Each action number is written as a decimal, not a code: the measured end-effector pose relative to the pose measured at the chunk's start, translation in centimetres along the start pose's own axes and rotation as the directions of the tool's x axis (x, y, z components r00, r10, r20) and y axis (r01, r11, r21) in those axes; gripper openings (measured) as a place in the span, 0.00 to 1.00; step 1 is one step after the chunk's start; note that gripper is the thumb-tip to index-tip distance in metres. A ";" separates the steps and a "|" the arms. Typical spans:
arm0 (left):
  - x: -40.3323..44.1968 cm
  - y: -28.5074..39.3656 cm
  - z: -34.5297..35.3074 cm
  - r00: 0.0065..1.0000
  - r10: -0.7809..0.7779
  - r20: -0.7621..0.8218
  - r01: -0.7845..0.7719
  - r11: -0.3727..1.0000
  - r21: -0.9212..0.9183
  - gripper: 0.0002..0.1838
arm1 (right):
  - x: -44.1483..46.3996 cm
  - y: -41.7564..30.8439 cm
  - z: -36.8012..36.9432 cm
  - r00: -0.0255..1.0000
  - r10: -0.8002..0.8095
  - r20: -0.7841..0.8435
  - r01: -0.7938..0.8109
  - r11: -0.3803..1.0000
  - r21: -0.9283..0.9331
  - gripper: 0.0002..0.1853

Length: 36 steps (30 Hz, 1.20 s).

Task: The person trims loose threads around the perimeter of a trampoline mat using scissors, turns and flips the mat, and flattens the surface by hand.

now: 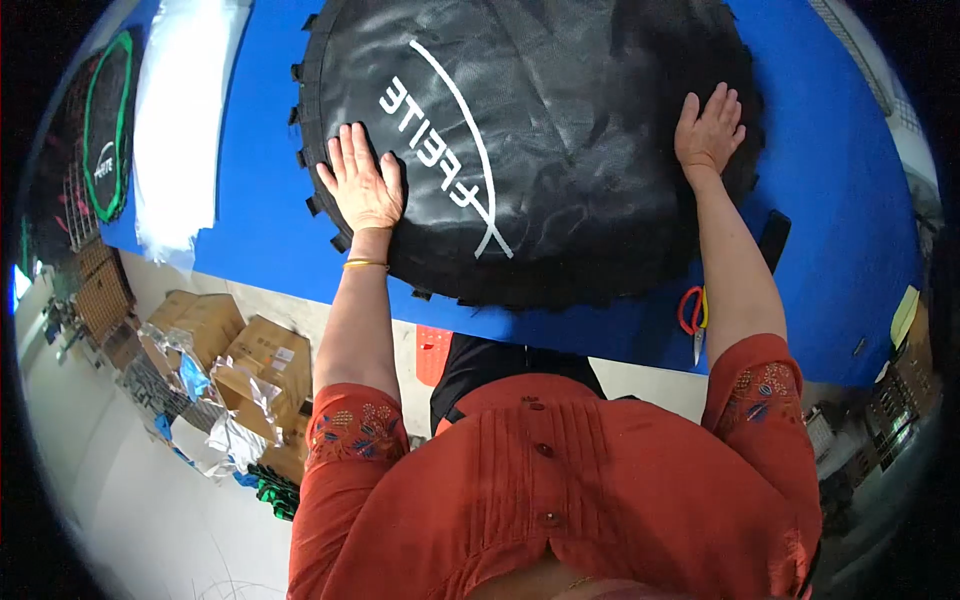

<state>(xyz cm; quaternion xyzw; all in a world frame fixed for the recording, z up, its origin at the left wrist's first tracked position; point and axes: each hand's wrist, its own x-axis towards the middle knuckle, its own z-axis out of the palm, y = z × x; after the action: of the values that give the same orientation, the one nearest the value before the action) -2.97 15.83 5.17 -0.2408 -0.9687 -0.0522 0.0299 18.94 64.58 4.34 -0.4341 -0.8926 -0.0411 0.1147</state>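
Observation:
A large round black sheet [580, 170] with white lettering, a white curved line and small tabs around its rim lies flat on the blue tabletop [265, 150]. My left hand [361, 182] rests palm down near its left edge, beside the lettering, with fingers stretched out. Over by the right edge, my right hand [711, 132] is also flat on the sheet, its fingers spread. Neither hand grips anything. The far edge of the sheet runs out of view at the top.
Red-and-yellow-handled scissors [693, 318] lie near the front edge, right of the sheet. A dark flat object [773, 240] is beside my right forearm. White plastic sheeting [185, 120] covers the table's left part. Cardboard boxes [265, 360] stand on the floor at left.

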 end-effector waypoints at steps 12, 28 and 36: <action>-9.3 6.5 -3.1 0.942 -0.282 0.183 0.304 0.947 -0.105 0.40 | -3.6 -0.1 -4.7 0.996 0.083 -0.010 -0.082 0.991 0.108 0.37; 10.5 5.7 1.3 0.987 0.157 0.022 -0.154 0.984 -0.088 0.37 | -6.5 1.8 -1.8 0.989 0.143 0.023 -0.142 0.988 -0.055 0.37; 9.8 5.8 1.5 0.995 0.089 0.053 -0.085 0.994 -0.062 0.41 | -4.0 1.6 -0.6 0.993 0.109 0.035 -0.106 0.991 -0.081 0.37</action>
<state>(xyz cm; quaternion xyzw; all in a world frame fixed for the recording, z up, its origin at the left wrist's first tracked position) -8.95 25.60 4.99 -0.2849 -0.9558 -0.0730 -0.0023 22.75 62.39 3.91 -0.4866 -0.8676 -0.0615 0.0818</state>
